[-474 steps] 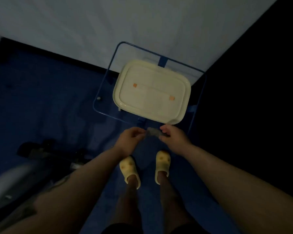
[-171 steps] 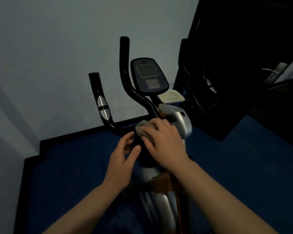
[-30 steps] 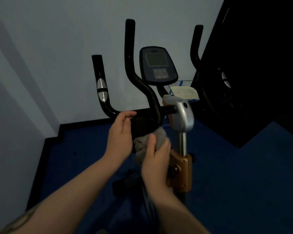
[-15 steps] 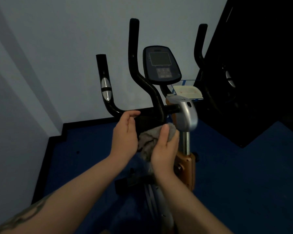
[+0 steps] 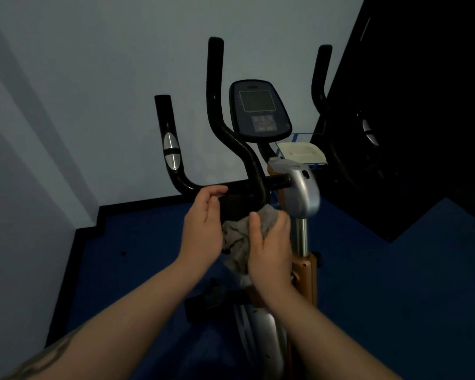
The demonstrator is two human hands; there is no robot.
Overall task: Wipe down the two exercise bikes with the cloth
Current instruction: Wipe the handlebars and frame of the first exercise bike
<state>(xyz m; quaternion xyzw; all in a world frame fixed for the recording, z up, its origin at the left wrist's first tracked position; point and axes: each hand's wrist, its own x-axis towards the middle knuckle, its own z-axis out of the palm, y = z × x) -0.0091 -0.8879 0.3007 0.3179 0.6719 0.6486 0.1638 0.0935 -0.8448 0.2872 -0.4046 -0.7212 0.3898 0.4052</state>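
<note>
An exercise bike stands in front of me, with black handlebars, a dark console and a silver post housing. My right hand grips a crumpled grey cloth and presses it against the black stem just under the crossbar, left of the silver housing. My left hand is beside the cloth with its fingers nearly straight and its fingertips at the crossbar. A second bike is not clearly visible in the dark.
A cream tray lies on a blue wire stand behind the bike. A tall black panel fills the right side. Blue carpet covers the floor, and pale walls meet in a corner at the left.
Over the last second my right hand has moved the cloth up the stem toward the crossbar. My left hand has stayed at the bar.
</note>
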